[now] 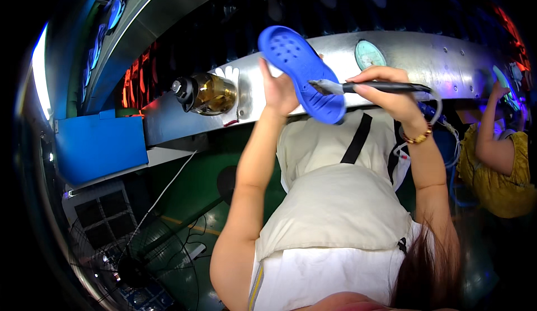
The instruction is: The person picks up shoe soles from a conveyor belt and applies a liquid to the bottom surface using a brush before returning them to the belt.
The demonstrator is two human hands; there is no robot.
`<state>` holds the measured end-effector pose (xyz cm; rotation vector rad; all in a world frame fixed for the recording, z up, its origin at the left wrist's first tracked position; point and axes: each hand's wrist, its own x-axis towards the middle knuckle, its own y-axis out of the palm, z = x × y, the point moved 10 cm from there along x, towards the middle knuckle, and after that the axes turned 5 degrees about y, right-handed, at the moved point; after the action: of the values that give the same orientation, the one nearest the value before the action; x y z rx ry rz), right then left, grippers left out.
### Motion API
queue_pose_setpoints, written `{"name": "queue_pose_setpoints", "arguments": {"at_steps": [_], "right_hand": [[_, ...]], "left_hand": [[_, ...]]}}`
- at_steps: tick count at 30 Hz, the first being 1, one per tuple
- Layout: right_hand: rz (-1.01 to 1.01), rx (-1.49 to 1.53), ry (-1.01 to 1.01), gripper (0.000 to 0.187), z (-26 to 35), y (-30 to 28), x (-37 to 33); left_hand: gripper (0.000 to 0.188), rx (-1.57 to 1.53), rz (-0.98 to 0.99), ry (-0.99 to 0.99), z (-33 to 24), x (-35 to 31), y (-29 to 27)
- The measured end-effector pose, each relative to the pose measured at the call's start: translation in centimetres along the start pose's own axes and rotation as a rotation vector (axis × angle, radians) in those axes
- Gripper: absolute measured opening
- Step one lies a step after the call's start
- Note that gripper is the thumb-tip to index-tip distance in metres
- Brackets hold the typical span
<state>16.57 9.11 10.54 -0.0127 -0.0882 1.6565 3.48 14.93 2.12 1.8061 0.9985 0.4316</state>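
Observation:
My left hand (281,94) supports a bright blue foam shoe piece (306,76) from behind. The thumb is raised beside its edge, and the fingers are mostly hidden. The piece is tilted, with a cluster of small holes at its far, rounded end. A black-handled brush (386,87) is gripped in my right hand (394,95) between thumb and fingers. Its flat, pale-and-dark tip lies against the blue surface near the near end. From the handle's rear a thin pale tube or cord curves down past my beaded wrist.
A black-lidded bottle of amber liquid (208,94) stands on the metal ledge (173,118), with a white glove (230,76) beside it. A pale green oval piece (368,55) lies farther right. Blue panel (100,149) and fan (134,266) are left; a co-worker (498,154) is right.

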Motion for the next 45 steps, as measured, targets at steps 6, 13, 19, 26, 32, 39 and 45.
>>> {"name": "queue_pose_setpoints", "arguments": {"at_steps": [6, 13, 19, 26, 32, 39, 45], "right_hand": [[-0.132, 0.007, 0.032, 0.012, -2.7, 0.0, 1.9], [0.207, -0.441, -0.414, 0.01, 3.6, 6.1, -2.2], [0.048, -0.243, -0.241, 0.017, 3.2, 3.5, 0.3], [0.083, -0.057, -0.126, 0.017, 1.0, 1.9, 0.3], [0.282, 0.305, -0.174, 0.014, 0.8, 3.0, -0.4], [0.033, 0.24, 0.047, 0.013, -0.4, 3.0, -0.9], [0.103, 0.122, -0.11, 0.014, 1.9, 1.9, 0.2]], "left_hand": [[0.09, 0.061, -0.199, 0.009, 3.8, 0.7, -2.6], [0.078, -0.052, -0.069, 0.171, 0.0, 0.5, -1.5], [0.079, -0.132, 0.063, 0.221, -0.4, 0.2, 2.2], [0.084, -0.101, 0.129, 0.259, -3.1, -0.3, 3.0], [0.082, -0.144, 0.176, 0.213, -3.7, -0.6, 4.8], [0.054, -0.118, 0.04, 0.279, -1.4, -2.5, 6.3], [0.052, 0.001, 0.068, 0.269, -2.4, -1.7, 5.7]]}}
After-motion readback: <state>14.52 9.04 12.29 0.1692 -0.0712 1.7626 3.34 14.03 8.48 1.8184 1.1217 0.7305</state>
